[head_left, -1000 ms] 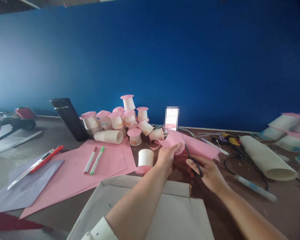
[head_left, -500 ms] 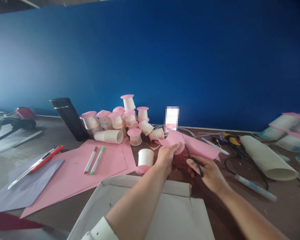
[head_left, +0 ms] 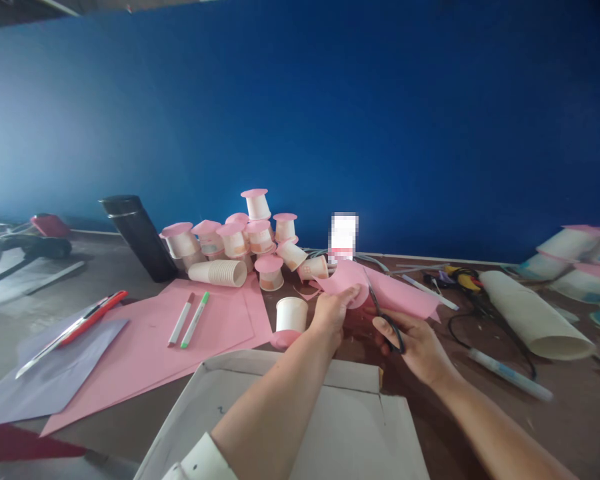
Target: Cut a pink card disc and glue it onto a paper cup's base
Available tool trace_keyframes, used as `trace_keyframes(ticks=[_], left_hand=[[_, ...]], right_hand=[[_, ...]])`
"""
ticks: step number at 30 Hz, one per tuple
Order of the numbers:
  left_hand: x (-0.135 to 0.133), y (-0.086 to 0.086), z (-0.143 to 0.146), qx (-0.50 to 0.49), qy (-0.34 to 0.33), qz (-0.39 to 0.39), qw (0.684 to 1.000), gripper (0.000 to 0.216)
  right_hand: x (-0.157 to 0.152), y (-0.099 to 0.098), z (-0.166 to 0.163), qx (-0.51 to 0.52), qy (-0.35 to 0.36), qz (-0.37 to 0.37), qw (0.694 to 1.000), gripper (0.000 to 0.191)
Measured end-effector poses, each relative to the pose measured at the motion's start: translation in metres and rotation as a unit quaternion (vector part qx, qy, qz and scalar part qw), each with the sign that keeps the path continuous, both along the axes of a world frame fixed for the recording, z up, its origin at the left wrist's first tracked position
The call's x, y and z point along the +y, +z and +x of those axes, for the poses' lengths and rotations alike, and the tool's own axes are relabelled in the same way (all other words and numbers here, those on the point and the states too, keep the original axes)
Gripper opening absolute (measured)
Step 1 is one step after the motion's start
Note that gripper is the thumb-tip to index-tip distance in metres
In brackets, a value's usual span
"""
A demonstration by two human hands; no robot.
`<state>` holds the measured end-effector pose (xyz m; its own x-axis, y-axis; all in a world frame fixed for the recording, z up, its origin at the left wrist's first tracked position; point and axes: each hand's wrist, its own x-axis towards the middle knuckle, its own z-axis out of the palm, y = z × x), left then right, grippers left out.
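Observation:
Between thumb and fingers, my left hand (head_left: 331, 313) pinches a sheet of pink paper (head_left: 405, 291), near a rounded, partly cut edge. My right hand (head_left: 420, 343) is closed round the black handles of a pair of scissors (head_left: 373, 293). The scissor blades lie against the pink paper, just right of my left thumb. A white paper cup (head_left: 291, 315) with a pink disc at its lower end rests left of my left wrist. Behind it stand several paper cups with pink discs (head_left: 233, 241), some stacked on others.
A stack of nested cups (head_left: 219, 273) lies by a black flask (head_left: 139, 237). Two markers (head_left: 196, 320) and a red utility knife (head_left: 93, 320) rest on paper sheets. A white box (head_left: 350, 427) is in front; a cardboard tube (head_left: 535, 317) and a glue gun's cord (head_left: 463, 340) lie right.
The scissor blades have shifted slightly against the pink paper. Both hands stay in nearly the same place, still gripping the paper and the scissors.

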<state>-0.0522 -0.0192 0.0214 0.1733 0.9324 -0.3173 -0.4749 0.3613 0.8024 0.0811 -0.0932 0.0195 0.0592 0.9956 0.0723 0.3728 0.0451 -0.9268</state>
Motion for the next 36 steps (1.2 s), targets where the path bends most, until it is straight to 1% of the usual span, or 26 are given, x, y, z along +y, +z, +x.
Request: trace_keyframes(ticks=[3,11,17,20,28,33,36], left_hand=[[0.0,0.0,0.0,-0.002,0.004,-0.003,1.0,0.04],[0.0,0.001,0.0,0.016,-0.011,-0.012,1.0,0.041],[0.0,0.002,-0.001,0.017,-0.012,-0.009,1.0,0.045],[0.0,0.002,-0.001,0.015,-0.013,-0.005,1.0,0.043],[0.001,-0.001,0.0,0.008,0.016,0.0,1.0,0.037],[0.0,-0.001,0.001,-0.015,0.033,0.022,0.999,0.05],[0.002,-0.004,0.001,-0.032,0.062,0.03,0.997,0.05]], right_hand=[[0.0,0.001,-0.001,0.0,0.003,0.002,1.0,0.041],[-0.001,-0.001,0.001,0.004,0.006,-0.005,1.0,0.041],[-0.001,0.004,-0.002,-0.002,0.002,-0.006,1.0,0.042],[-0.001,0.006,-0.003,-0.003,0.001,-0.006,1.0,0.042],[-0.001,0.005,-0.003,-0.024,0.005,-0.003,1.0,0.044],[0.001,-0.001,-0.001,0.003,0.019,-0.005,1.0,0.037],[0.002,-0.006,0.0,0.025,0.024,-0.011,0.999,0.035]])
